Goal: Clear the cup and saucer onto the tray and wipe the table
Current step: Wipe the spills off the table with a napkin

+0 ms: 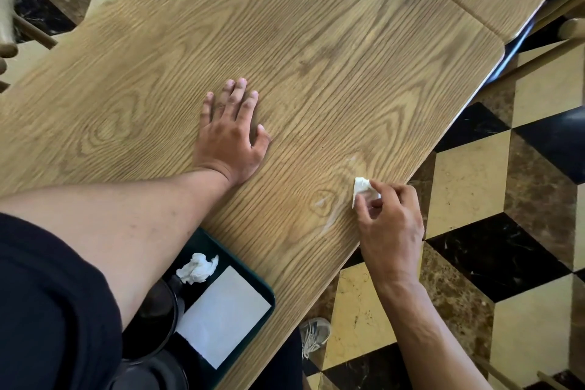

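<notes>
While left hand (229,133) lies flat, right hand's (387,218) grip pinches tissue (361,187) on table (285,41).

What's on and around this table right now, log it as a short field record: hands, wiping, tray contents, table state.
left hand: left hand flat on the wooden table, fingers spread, holding nothing
right hand: right hand pinching a small white tissue near the table's edge
table state: pale smears beside the tissue
tray: dark tray at the near edge, holding a crumpled tissue, a white paper and dark crockery, partly hidden by the arm
</notes>
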